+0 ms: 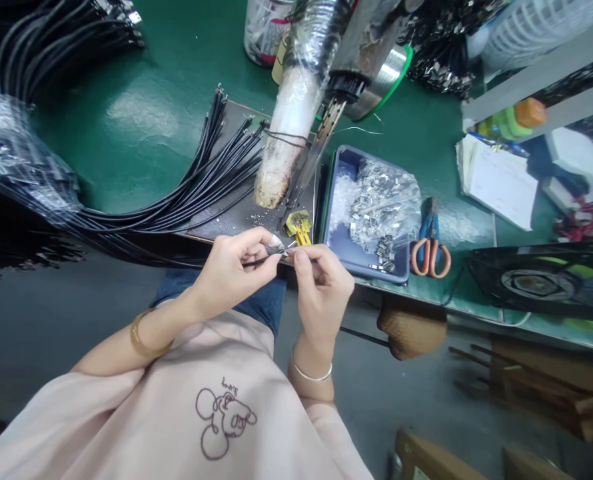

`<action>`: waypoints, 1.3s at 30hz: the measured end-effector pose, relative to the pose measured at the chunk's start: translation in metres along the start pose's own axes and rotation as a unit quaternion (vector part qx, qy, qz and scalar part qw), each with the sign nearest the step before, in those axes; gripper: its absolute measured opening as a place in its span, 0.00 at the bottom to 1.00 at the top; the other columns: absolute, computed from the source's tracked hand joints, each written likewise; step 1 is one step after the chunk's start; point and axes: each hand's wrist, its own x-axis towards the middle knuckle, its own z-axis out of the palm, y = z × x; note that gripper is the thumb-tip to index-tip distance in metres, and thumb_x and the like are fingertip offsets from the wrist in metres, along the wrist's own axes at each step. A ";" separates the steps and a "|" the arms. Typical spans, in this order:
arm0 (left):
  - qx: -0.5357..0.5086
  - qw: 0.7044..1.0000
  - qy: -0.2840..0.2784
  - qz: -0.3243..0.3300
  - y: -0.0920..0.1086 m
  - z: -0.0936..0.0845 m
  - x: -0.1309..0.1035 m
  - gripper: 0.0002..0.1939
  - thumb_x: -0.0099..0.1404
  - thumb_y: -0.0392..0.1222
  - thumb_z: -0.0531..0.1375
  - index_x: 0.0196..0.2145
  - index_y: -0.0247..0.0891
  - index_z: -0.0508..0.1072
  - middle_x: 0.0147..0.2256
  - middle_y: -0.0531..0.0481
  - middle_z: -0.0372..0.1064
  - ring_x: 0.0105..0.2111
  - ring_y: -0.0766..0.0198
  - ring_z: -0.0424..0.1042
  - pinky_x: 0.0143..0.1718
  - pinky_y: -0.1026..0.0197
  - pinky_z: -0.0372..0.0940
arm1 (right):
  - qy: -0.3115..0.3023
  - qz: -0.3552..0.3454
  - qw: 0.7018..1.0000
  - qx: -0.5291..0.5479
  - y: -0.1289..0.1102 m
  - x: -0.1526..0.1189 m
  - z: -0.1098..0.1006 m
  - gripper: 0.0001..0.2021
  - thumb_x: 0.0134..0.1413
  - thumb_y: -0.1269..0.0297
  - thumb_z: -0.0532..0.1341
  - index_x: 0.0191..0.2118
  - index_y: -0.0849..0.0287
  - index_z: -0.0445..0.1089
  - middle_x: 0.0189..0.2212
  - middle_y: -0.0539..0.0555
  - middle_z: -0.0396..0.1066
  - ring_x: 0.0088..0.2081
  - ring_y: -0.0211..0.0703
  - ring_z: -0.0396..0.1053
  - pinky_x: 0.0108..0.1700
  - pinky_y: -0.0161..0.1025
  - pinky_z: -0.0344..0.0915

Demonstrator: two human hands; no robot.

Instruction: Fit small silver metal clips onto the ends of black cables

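My left hand (pixel 244 260) is closed on the end of a black cable (pixel 253 263), and a pale wrap covers one fingertip. Close against it, my right hand (pixel 321 280) pinches at the cable's tip. A small shiny metal bit (pixel 289 248) shows between the two hands, but its shape is too fine to make out. Just beyond the fingers lies a yellow piece (pixel 299 223) with a worn top. A bundle of black cables (pixel 201 183) runs in from the left, its ends fanned over a dark board (pixel 231 130).
A white pipe (pixel 289 127) with a scorched mouth hangs over the board beside a metal-tipped fixture (pixel 329 123). To the right are a blue tray (pixel 339 250) of small metal connectors (pixel 376 207), orange-handled scissors (pixel 430 250), a solder spool (pixel 384 83) and a black fan (pixel 536 280).
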 end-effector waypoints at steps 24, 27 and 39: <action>0.031 0.997 -0.021 0.064 -0.004 -0.003 -0.004 0.05 0.64 0.32 0.59 0.31 0.38 0.66 0.19 0.64 0.49 0.19 0.74 0.47 0.20 0.69 0.49 | 0.003 -0.104 0.989 -0.101 -0.001 0.000 0.001 0.10 0.66 0.65 0.61 0.31 0.56 0.71 0.25 0.46 0.70 0.24 0.32 0.62 0.27 0.34 0.58; 0.018 0.997 -0.025 0.066 -0.004 -0.004 -0.004 0.04 0.64 0.33 0.61 0.31 0.37 0.70 0.21 0.61 0.56 0.20 0.74 0.52 0.21 0.69 0.52 | 0.010 -0.133 0.984 -0.120 0.001 0.000 0.001 0.12 0.66 0.66 0.62 0.28 0.56 0.69 0.24 0.45 0.69 0.25 0.32 0.64 0.29 0.33 0.59; -0.195 0.966 -0.081 -0.152 0.005 -0.020 0.008 0.10 0.60 0.42 0.66 0.27 0.32 0.76 0.17 0.57 0.61 0.18 0.73 0.56 0.19 0.69 0.53 | 0.184 -0.103 0.977 0.027 0.001 -0.006 0.001 0.06 0.65 0.69 0.62 0.46 0.53 0.70 0.28 0.44 0.76 0.19 0.32 0.70 0.20 0.31 0.65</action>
